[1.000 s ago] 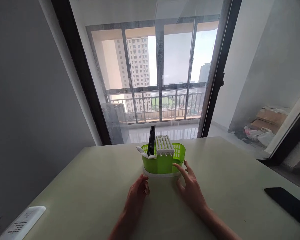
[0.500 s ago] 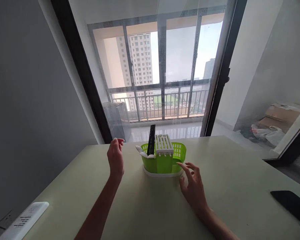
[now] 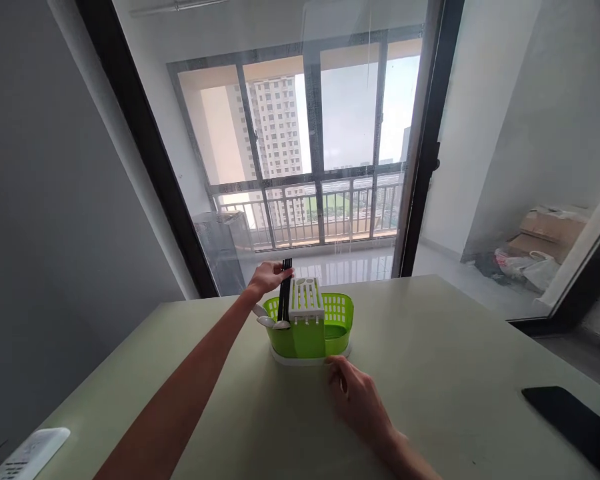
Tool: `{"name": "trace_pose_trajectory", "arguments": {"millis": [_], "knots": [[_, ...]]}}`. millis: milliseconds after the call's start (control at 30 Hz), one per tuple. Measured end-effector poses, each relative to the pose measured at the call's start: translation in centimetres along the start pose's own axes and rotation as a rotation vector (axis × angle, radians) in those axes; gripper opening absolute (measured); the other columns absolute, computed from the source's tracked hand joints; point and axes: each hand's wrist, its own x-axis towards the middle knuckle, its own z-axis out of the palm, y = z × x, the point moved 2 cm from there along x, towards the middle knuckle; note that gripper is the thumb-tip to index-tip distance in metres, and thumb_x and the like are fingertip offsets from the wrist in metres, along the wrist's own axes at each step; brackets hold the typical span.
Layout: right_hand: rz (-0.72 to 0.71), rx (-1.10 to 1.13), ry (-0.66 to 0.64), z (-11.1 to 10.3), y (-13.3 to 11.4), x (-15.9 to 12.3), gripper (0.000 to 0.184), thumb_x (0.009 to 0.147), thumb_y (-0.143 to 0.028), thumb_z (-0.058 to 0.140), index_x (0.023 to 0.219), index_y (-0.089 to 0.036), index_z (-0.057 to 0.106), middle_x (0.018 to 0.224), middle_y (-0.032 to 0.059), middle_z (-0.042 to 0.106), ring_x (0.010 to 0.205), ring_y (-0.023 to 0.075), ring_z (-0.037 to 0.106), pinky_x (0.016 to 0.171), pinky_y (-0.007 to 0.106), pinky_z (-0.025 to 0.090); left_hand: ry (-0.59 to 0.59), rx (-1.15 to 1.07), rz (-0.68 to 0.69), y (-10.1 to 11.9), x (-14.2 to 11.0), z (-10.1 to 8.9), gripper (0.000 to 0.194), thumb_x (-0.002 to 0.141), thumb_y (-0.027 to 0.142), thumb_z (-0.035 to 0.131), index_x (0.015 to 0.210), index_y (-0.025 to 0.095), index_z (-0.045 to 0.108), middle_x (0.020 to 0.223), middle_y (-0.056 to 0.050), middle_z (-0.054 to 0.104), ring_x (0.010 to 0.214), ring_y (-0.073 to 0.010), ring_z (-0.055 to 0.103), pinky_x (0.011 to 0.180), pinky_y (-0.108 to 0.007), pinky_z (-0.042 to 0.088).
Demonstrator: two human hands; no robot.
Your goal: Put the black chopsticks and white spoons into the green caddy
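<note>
On the table stands a green utensil basket [image 3: 309, 343] with a white base. Black chopsticks [image 3: 284, 299] rise from its left part, and white spoons [image 3: 266, 321] hang over the rim beside them. A white slotted rack [image 3: 305, 300] sits at the basket's middle. My left hand [image 3: 269, 275] reaches over the left end, its fingers closed around the upper part of the chopsticks. In front of the basket's right end is my right hand [image 3: 356, 393]. Its fingers are curled in by the white base; whether they touch it or hold anything is hidden.
A black flat object [image 3: 573, 417] lies at the table's right edge. A white power strip [image 3: 37, 453] is at the lower left. Beyond the table [image 3: 420, 333] stands a glass door, with a cardboard box [image 3: 553, 230] and plastic bags on the floor to the right.
My left hand has moved right and taken hold of the chopsticks. My right hand has come down and left from the basket's right side, its fingers now curled. The view has shifted slightly.
</note>
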Motion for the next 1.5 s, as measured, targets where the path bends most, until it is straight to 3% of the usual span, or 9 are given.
{"name": "trace_pose_trajectory", "arguments": {"millis": [200, 333, 567, 667, 800, 933, 1067, 1233, 1500], "knots": [[0.01, -0.012, -0.05, 0.3, -0.1, 0.2, 0.026, 0.096, -0.014, 0.036, 0.102, -0.023, 0.06, 0.072, -0.0013, 0.065, 0.059, 0.0143, 0.061, 0.059, 0.022, 0.046, -0.057, -0.069, 0.001, 0.0, -0.4, 0.5, 0.054, 0.051, 0.058, 0.091, 0.081, 0.015, 0.079, 0.082, -0.009, 0.08, 0.084, -0.0289, 0.075, 0.08, -0.039, 0.061], [0.018, -0.004, -0.065, 0.3, 0.0, 0.1, 0.025, 0.096, -0.015, 0.035, 0.101, -0.023, 0.059, 0.07, -0.0014, 0.063, 0.059, 0.0144, 0.059, 0.058, 0.022, 0.044, 0.028, -0.155, 0.053, 2.2, -0.7, -1.5, 0.054, 0.056, 0.058, 0.091, 0.08, 0.013, 0.076, 0.079, -0.01, 0.079, 0.079, -0.0284, 0.076, 0.084, -0.045, 0.063], [0.0, -0.015, -0.107, 0.6, 0.4, -0.2, 0.024, 0.094, -0.013, 0.037, 0.102, -0.023, 0.057, 0.072, -0.0023, 0.064, 0.062, 0.0146, 0.061, 0.061, 0.023, 0.044, 0.446, -0.314, 0.177, 8.7, -2.5, -13.2, 0.042, 0.093, 0.04, 0.071, 0.117, 0.006, 0.063, 0.113, -0.01, 0.074, 0.104, -0.0216, 0.073, 0.099, -0.043, 0.057], [0.003, -0.009, -0.121, 0.5, 0.5, -0.2, 0.022, 0.093, -0.013, 0.039, 0.101, -0.023, 0.057, 0.07, -0.0031, 0.062, 0.061, 0.0145, 0.06, 0.06, 0.023, 0.043, 0.454, -0.311, 0.093, 8.8, -4.7, -18.0, 0.033, 0.106, 0.03, 0.051, 0.125, 0.004, 0.056, 0.12, -0.007, 0.069, 0.115, -0.0163, 0.067, 0.107, -0.039, 0.049], [0.034, 0.004, -0.129, 0.5, 0.6, -0.4, 0.02, 0.095, -0.016, 0.041, 0.1, -0.024, 0.058, 0.071, -0.0021, 0.064, 0.06, 0.015, 0.059, 0.058, 0.023, 0.043, 0.332, -0.231, -0.188, 4.8, -8.8, -21.6, 0.026, 0.104, 0.03, 0.057, 0.108, 0.006, 0.067, 0.102, -0.006, 0.075, 0.109, -0.0185, 0.069, 0.106, -0.042, 0.05], [0.05, -0.001, -0.124, 0.7, 0.9, -0.7, 0.019, 0.095, -0.018, 0.042, 0.099, -0.024, 0.06, 0.072, -0.0013, 0.065, 0.061, 0.0159, 0.06, 0.059, 0.024, 0.045, 0.109, -0.114, -0.52, -1.3, -13.5, -22.6, 0.045, 0.059, 0.037, 0.097, 0.087, 0.01, 0.075, 0.086, -0.011, 0.079, 0.091, -0.0333, 0.075, 0.088, -0.046, 0.06], [0.059, 0.015, -0.151, 0.8, 1.2, -1.1, 0.019, 0.096, -0.021, 0.041, 0.099, -0.024, 0.059, 0.072, -0.0017, 0.063, 0.062, 0.016, 0.06, 0.062, 0.025, 0.047, -0.201, 0.032, -0.765, -6.6, -17.3, -22.5, 0.054, 0.041, 0.051, 0.098, 0.076, 0.016, 0.076, 0.091, -0.012, 0.081, 0.094, -0.0347, 0.076, 0.083, -0.037, 0.06], [0.088, 0.004, -0.166, 0.7, 1.5, -1.4, 0.019, 0.096, -0.024, 0.043, 0.097, -0.023, 0.061, 0.074, -0.001, 0.065, 0.063, 0.0158, 0.06, 0.062, 0.024, 0.046, -0.304, 0.133, -0.818, -10.8, -19.4, -21.9, 0.057, 0.036, 0.057, 0.096, 0.07, 0.018, 0.073, 0.089, -0.014, 0.08, 0.089, -0.0347, 0.076, 0.076, -0.037, 0.061], [0.12, 0.029, -0.161, 0.3, 1.7, -1.5, 0.021, 0.095, -0.029, 0.044, 0.097, -0.023, 0.064, 0.077, 0.0014, 0.069, 0.065, 0.0173, 0.062, 0.063, 0.026, 0.049, -0.305, 0.327, -0.818, -14.1, -19.1, -20.7, 0.055, 0.031, 0.056, 0.094, 0.06, 0.017, 0.068, 0.063, -0.01, 0.073, 0.064, -0.03, 0.073, 0.064, -0.041, 0.062]]}}
